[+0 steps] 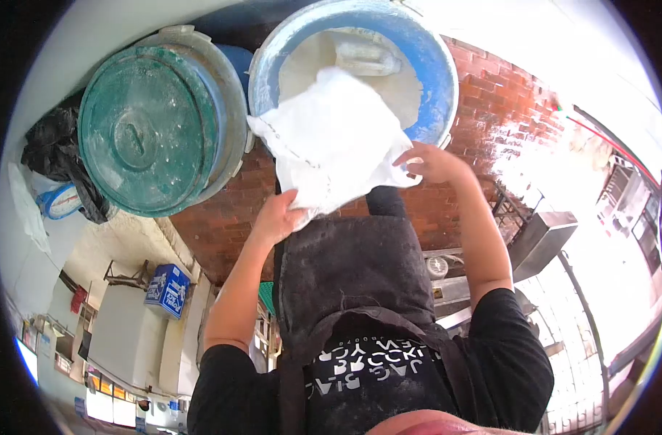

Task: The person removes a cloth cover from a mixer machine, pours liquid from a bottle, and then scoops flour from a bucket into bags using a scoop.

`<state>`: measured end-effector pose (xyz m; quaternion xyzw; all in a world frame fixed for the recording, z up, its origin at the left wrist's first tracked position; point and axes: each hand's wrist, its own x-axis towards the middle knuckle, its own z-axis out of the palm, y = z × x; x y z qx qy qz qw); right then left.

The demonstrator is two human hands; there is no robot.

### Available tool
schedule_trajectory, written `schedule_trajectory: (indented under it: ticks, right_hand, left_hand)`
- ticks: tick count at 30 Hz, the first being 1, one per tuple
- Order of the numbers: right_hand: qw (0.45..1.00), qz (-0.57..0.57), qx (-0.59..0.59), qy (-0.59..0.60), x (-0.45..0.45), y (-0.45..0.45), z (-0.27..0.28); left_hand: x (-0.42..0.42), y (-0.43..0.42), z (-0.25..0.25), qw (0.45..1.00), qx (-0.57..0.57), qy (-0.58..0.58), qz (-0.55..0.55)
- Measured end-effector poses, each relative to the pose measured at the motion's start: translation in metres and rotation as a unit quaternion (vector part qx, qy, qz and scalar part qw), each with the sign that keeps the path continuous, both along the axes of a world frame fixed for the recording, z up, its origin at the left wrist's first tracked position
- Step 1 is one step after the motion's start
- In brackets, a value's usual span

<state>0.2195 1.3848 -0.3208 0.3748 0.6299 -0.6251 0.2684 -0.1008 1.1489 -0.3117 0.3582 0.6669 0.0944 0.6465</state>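
Both my hands hold a white plastic bag (331, 138) spread out over the front rim of a blue barrel (447, 80). My left hand (276, 217) pinches the bag's near left corner, and my right hand (429, 163) grips its right edge with curled fingers. White powder (302, 61) fills part of the barrel's inside. On the powder lies a pale plastic container, perhaps a scoop (367, 56). The bag hides the front of the barrel's opening. Whether anything is inside the bag, I cannot tell.
A second barrel with a dusty green lid (139, 138) stands at the left. Beyond it are a black plastic bag (52, 152) and a blue dial scale (61, 199). The floor is red brick (490, 94), wet-looking at the right. A metal box (544, 243) is at the right.
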Motion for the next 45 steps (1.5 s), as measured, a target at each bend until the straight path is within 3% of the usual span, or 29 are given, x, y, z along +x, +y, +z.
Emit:
schedule_trajectory:
  ticks: [2,3,4,5,7,12,14,16,18,20,21,25,27,30,36,39,45]
  right_hand:
    - [0.992,-0.063,-0.102,0.032,-0.013,0.034,0.006]
    - [0.995,-0.030,0.021,0.089,-0.009,0.045,-0.017]
    - [0.996,-0.054,0.058,0.036,-0.021,0.061,-0.036]
    - [0.993,-0.078,0.092,-0.017,-0.037,0.076,-0.058]
    - [0.933,-0.018,0.353,0.064,-0.064,0.086,-0.143]
    - [0.868,0.133,0.459,-0.130,-0.143,0.069,-0.270]
    - [0.884,0.146,0.424,-0.130,-0.152,0.071,-0.287]
    - [0.899,0.139,0.397,-0.124,-0.156,0.070,-0.288]
    - [0.911,0.111,0.382,-0.113,-0.168,0.087,-0.242]
    - [0.890,0.208,0.396,-0.088,-0.179,0.104,-0.181]
    - [0.877,0.257,0.398,-0.077,-0.180,0.104,-0.152]
    - [0.783,0.468,0.388,-0.132,-0.187,0.094,-0.087]
    - [0.731,0.531,0.407,-0.133,-0.174,0.087,-0.078]
    - [0.794,0.486,0.338,-0.137,-0.143,0.070,-0.122]
    - [0.867,0.280,0.381,-0.156,-0.098,0.000,-0.283]
    - [0.883,0.178,0.418,-0.118,-0.095,-0.006,-0.298]
    - [0.928,0.048,0.354,-0.106,-0.094,0.009,-0.301]
  left_hand:
    - [0.005,-0.025,-0.002,0.993,-0.083,-0.076,0.039]
    - [0.010,-0.028,0.004,0.991,-0.098,-0.089,0.034]
    - [0.018,-0.027,0.009,0.988,-0.111,-0.102,0.030]
    - [0.022,-0.025,0.014,0.991,-0.049,-0.124,0.010]
    - [0.036,-0.018,0.023,0.991,-0.057,-0.122,0.015]
    - [0.044,-0.030,0.002,0.979,-0.105,-0.166,0.050]
    - [0.039,-0.033,-0.005,0.985,-0.082,-0.148,0.026]
    - [0.039,-0.049,-0.019,0.986,-0.091,-0.133,0.048]
    - [0.036,-0.057,-0.023,0.991,-0.088,-0.096,0.033]
    - [0.028,-0.053,-0.030,0.998,-0.063,-0.030,-0.011]
    - [0.030,-0.069,-0.047,1.000,0.011,0.012,0.007]
    - [0.019,-0.030,-0.056,0.989,0.042,0.072,0.125]
    - [0.016,-0.019,-0.063,0.988,-0.038,0.091,0.120]
    - [0.017,-0.004,-0.071,0.981,-0.068,0.130,0.124]
    - [0.028,0.013,-0.082,0.970,-0.027,0.197,0.142]
    - [0.030,0.006,-0.082,0.969,-0.040,0.205,0.128]
    - [0.026,0.009,-0.081,0.975,-0.044,0.192,0.105]
